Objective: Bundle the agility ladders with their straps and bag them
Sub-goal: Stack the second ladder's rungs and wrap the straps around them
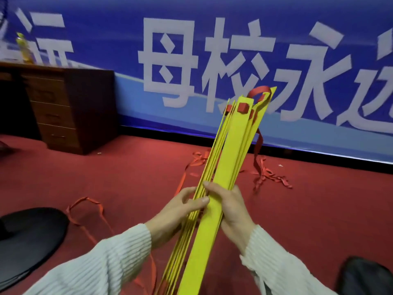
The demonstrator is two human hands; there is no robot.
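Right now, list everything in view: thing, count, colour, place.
ladder rungs: one stack of flat slats, yellow, held slanting up in the centre
straps: several, red, threaded through the rung tops and trailing loose on the carpet
round bag: one, black, lower left on the floor
dark object: one, black, lower right corner, unclear
desk: one, dark brown, with drawers, left by the wall
bottle: one, yellowish, on the desk
banner: one, blue with white characters, across the wall
carpet: red
hands: left hand and right hand grip the stack; white ribbed sleeves
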